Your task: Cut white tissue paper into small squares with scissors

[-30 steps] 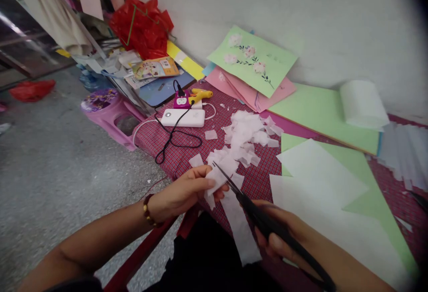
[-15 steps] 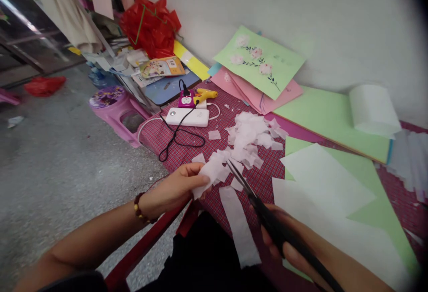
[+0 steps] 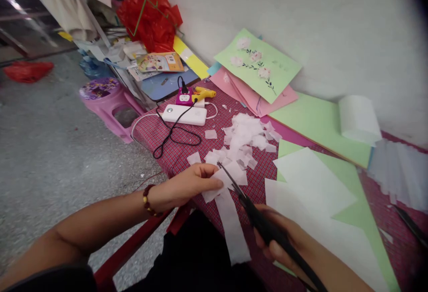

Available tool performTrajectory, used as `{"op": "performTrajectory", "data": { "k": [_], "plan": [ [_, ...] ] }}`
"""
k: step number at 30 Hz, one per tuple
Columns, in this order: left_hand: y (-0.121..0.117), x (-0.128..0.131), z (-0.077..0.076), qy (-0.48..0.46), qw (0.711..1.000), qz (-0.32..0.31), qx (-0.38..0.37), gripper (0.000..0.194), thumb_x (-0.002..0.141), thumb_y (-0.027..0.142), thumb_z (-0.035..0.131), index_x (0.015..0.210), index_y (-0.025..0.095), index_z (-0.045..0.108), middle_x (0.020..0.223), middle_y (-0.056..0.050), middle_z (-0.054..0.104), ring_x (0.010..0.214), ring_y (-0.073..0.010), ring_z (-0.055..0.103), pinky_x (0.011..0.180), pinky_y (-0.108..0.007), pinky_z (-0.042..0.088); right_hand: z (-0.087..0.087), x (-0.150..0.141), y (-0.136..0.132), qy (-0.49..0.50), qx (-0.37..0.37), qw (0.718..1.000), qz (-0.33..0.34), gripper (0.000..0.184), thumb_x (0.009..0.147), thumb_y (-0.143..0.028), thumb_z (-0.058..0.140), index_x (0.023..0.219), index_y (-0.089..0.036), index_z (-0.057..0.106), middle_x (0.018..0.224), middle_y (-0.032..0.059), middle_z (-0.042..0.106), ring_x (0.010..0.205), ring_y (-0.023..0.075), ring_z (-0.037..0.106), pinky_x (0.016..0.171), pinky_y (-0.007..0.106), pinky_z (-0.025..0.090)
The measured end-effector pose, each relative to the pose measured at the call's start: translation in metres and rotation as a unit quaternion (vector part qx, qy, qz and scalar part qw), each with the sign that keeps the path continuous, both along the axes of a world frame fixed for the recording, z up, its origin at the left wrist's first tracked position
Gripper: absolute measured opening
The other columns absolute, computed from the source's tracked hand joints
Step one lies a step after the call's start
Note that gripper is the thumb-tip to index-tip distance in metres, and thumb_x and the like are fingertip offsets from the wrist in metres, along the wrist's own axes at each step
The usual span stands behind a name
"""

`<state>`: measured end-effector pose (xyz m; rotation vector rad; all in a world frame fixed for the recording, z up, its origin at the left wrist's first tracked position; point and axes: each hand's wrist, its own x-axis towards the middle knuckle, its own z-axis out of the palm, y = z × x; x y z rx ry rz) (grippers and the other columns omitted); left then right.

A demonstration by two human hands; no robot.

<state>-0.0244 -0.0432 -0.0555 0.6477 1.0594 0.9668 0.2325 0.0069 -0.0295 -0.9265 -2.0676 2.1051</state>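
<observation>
My left hand pinches thin white paper between thumb and fingers at the table's near edge. My right hand is wrapped round the handles of black scissors. Their blades point up and left and lie across the paper beside my left thumb. They look almost closed. Below them a long white paper strip hangs down over the edge towards my dark-clothed lap. Just beyond the hands, small cut paper pieces lie in a loose heap on the red checked cloth.
White sheets lie on green paper at right, near a paper roll. A flower picture leans by the wall. A white power bank, black cable and yellow glue gun sit at left. A pink stool stands on the floor.
My left hand has moved right, bringing the paper over the top of the long strip. The scissor blades now cross the paper near my thumb. The whole view has shifted slightly.
</observation>
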Motion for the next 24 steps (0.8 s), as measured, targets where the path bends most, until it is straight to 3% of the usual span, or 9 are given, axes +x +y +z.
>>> {"op": "performTrajectory", "data": {
  "k": [6,11,13,17,20,24],
  "plan": [
    [0.000,-0.003,-0.002,0.006,1.000,-0.010,0.017,0.014,0.073,0.024,0.069,0.076,0.013,0.062,0.065,0.002,0.059,0.052,-0.0052,0.050,0.050,-0.017,0.038,-0.001,-0.005,0.001,-0.051,-0.049,0.997,-0.026,0.063,0.081,-0.067,0.051,0.119,-0.017,0.057,0.067,-0.0009,0.047,0.049,0.0114,0.042,0.044,0.026,0.039],
    [-0.004,-0.013,0.002,0.037,0.998,0.048,-0.008,0.012,0.069,0.019,0.068,0.067,0.014,0.057,0.057,0.004,0.055,0.047,-0.0048,0.047,0.048,-0.017,0.036,-0.003,0.004,0.009,-0.005,0.043,0.999,0.016,0.058,0.086,-0.063,0.047,0.131,-0.026,0.048,0.085,0.0066,0.059,0.072,0.0219,0.058,0.066,0.036,0.052],
    [-0.004,-0.017,0.005,0.039,0.995,0.091,0.020,0.016,0.070,0.021,0.070,0.065,0.013,0.056,0.056,0.004,0.055,0.048,-0.0045,0.048,0.050,-0.017,0.036,-0.007,0.010,0.011,-0.002,0.045,0.998,0.036,0.057,0.086,-0.060,0.050,0.133,-0.028,0.048,0.092,0.0081,0.062,0.080,0.0243,0.061,0.071,0.037,0.054],
    [0.000,-0.018,0.009,0.023,0.989,0.138,0.049,0.021,0.070,0.026,0.073,0.068,0.013,0.056,0.060,0.004,0.058,0.051,-0.0047,0.050,0.053,-0.018,0.039,-0.015,0.017,0.010,-0.011,0.027,0.998,0.052,0.062,0.087,-0.057,0.051,0.137,-0.021,0.045,0.096,0.0113,0.063,0.084,0.0248,0.064,0.075,0.038,0.055],
    [0.002,-0.014,0.007,0.030,0.994,0.095,0.054,0.020,0.072,0.025,0.072,0.068,0.013,0.057,0.060,0.003,0.058,0.051,-0.0047,0.049,0.053,-0.018,0.038,-0.011,0.012,0.006,-0.028,0.015,0.999,0.042,0.065,0.087,-0.058,0.051,0.138,-0.019,0.042,0.098,0.0120,0.063,0.087,0.0251,0.063,0.077,0.040,0.055],
    [0.001,-0.007,0.001,0.053,0.998,0.018,0.040,0.018,0.075,0.025,0.068,0.068,0.013,0.057,0.059,0.003,0.056,0.051,-0.0046,0.048,0.052,-0.018,0.036,-0.003,-0.001,0.003,-0.039,0.016,0.999,0.001,0.056,0.084,-0.056,0.058,0.127,-0.021,0.054,0.089,0.0055,0.060,0.079,0.0200,0.059,0.074,0.035,0.053]
  ]
}}
